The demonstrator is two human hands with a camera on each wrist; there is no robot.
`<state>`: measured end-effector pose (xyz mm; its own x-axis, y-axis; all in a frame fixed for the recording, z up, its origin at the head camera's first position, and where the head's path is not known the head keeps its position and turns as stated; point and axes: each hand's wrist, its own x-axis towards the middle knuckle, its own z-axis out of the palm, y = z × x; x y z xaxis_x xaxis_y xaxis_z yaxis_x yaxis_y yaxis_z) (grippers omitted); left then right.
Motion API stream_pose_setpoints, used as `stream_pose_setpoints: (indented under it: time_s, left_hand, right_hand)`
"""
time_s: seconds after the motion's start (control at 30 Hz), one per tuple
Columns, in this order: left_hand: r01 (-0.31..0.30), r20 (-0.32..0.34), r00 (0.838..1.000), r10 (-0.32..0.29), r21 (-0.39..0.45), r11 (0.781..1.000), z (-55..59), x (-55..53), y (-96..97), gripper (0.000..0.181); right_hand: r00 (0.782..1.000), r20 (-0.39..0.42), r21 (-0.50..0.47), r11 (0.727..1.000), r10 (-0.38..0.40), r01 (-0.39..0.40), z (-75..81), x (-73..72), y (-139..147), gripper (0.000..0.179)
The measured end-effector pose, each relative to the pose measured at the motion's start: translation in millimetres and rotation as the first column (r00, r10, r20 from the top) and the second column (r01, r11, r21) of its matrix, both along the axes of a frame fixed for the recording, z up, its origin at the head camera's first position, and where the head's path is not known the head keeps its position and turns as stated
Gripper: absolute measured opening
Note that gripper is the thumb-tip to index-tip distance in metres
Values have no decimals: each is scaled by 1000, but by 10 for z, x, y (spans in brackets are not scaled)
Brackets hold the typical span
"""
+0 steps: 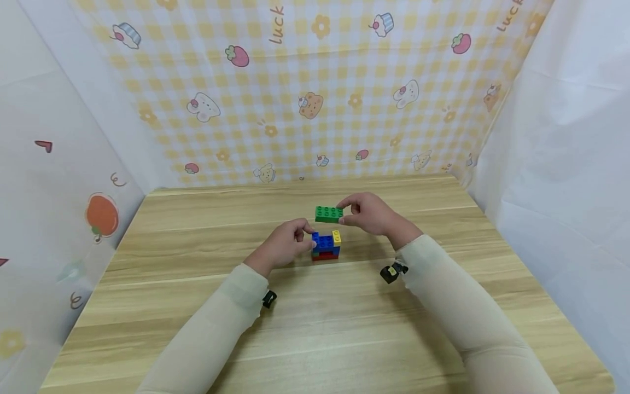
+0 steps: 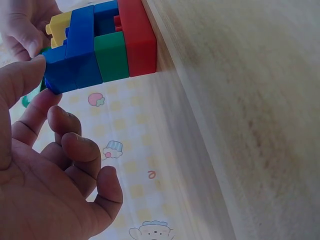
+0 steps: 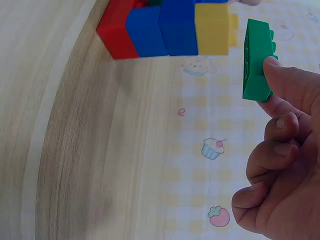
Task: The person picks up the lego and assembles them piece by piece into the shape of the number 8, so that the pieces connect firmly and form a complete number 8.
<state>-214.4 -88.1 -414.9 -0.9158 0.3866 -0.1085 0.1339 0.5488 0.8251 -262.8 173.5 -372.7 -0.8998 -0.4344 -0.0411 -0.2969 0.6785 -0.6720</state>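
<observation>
A small stack of toy building bricks stands on the wooden table. Its base is a red brick (image 1: 325, 256); a green post (image 2: 111, 57) and a blue post (image 3: 145, 32) carry a long blue brick (image 3: 178, 30). On top sit a yellow brick (image 1: 337, 238) at the right and a small blue brick (image 2: 59, 69) at the left. My left hand (image 1: 284, 244) pinches that small blue brick between thumb and index finger. Just behind and above the stack, my right hand (image 1: 370, 213) pinches one end of a green brick (image 1: 327, 214), studs up, apart from the stack.
The wooden table (image 1: 315, 328) reaches to a yellow checked cloth (image 1: 275, 98) at the back. White cloths hang at the left (image 1: 44, 109) and right (image 1: 571, 142). Small black devices sit at both sleeve cuffs.
</observation>
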Motion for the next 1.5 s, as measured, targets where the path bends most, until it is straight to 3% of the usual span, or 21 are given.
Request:
stream_pose_setpoints:
  time_s: [0.33, 0.67, 1.5]
  left_hand:
    - [-1, -3, 1000, 1, 9, 1000, -12, -2, 8, 20]
    - [8, -14, 1000, -8, 2, 1000, -19, -17, 13, 18]
    - [-44, 11, 999, 44, 11, 999, 26, 25, 24, 23]
  right_hand:
    - [999, 34, -39, 999, 11, -10, 34, 176, 12, 33]
    - [998, 47, -83, 996, 33, -29, -55, 261, 15, 33]
    - [999, 6, -50, 998, 48, -47, -119, 351, -18, 31]
